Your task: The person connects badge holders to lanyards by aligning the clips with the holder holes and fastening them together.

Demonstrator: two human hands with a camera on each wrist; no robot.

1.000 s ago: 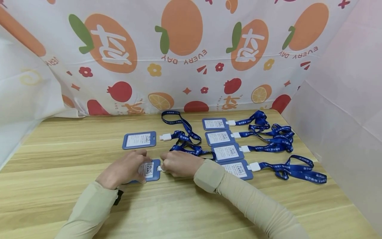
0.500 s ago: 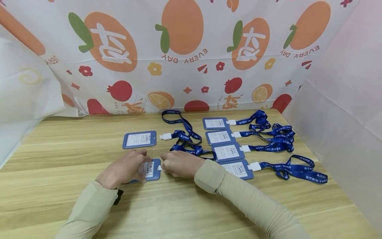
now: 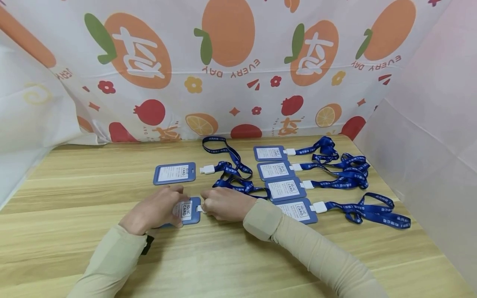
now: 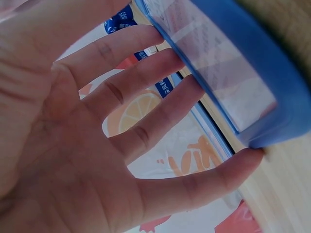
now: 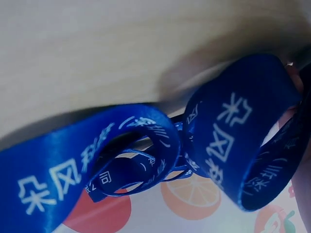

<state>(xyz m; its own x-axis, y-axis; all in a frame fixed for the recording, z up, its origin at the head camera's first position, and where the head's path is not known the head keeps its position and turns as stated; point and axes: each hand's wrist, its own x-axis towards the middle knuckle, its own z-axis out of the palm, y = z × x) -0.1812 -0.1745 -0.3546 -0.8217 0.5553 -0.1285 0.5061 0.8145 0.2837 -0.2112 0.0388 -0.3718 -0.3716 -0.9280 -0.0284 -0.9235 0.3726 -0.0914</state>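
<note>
My left hand (image 3: 154, 211) holds a blue ID badge holder (image 3: 195, 210) on the table, gripping it across its long edges. In the left wrist view, the fingertips (image 4: 192, 87) line one edge of the holder (image 4: 289, 92). At the slot end, my right hand (image 3: 225, 205) pinches the white plastic clip (image 3: 201, 208) of a lanyard. The clip's tip meets the slot, but whether it is fastened cannot be seen. Blue printed lanyard strap (image 5: 228, 131) loops close to the right wrist camera, hiding most of that hand there.
Behind the hands lies another badge holder (image 3: 174, 173), apart from its lanyard's white clip (image 3: 207, 169). Blue straps (image 3: 232, 178) lie beyond the right hand. To the right, several badge holders (image 3: 285, 189) with attached lanyards (image 3: 339, 184) form a column. A fruit-print cloth (image 3: 227, 99) hangs behind the table.
Both hands, the badge holder and the clip keep the same position. Only the head view has shifted very slightly.
</note>
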